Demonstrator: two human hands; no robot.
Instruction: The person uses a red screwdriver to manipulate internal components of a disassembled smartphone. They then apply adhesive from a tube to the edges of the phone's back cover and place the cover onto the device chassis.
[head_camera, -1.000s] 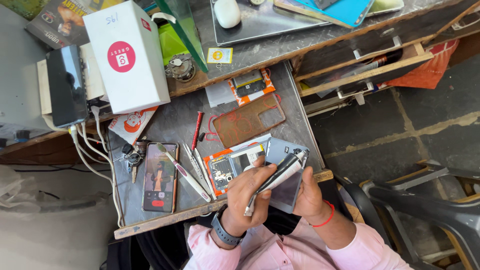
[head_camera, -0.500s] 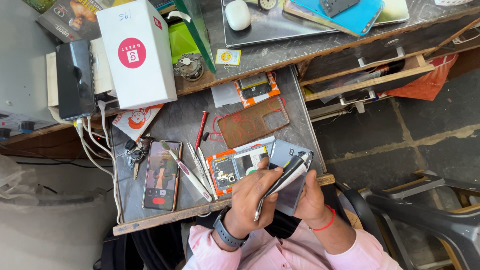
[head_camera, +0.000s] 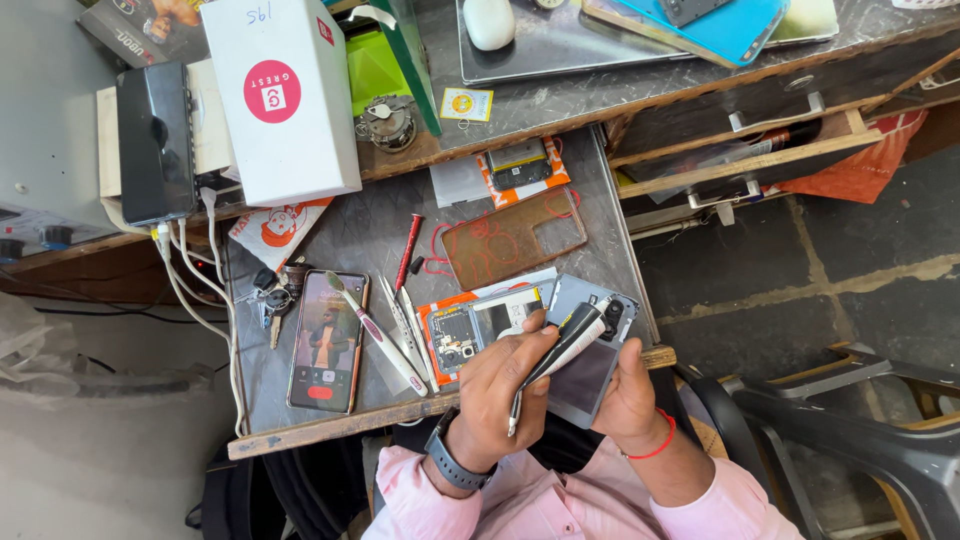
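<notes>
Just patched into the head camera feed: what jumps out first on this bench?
At the near edge, the left hand holds a slim black-and-white pen-like tool over a grey phone back panel propped by the right hand. Beside them lies an opened phone with an orange-edged exposed interior, and further left a lit smartphone. A big white box with a round pink sticker stands on the raised shelf behind.

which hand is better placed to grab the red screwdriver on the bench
Left, probably. The left hand sits nearer the red screwdriver, though it holds a pen-like tool. The right hand is farther off and supports the grey phone.
</notes>
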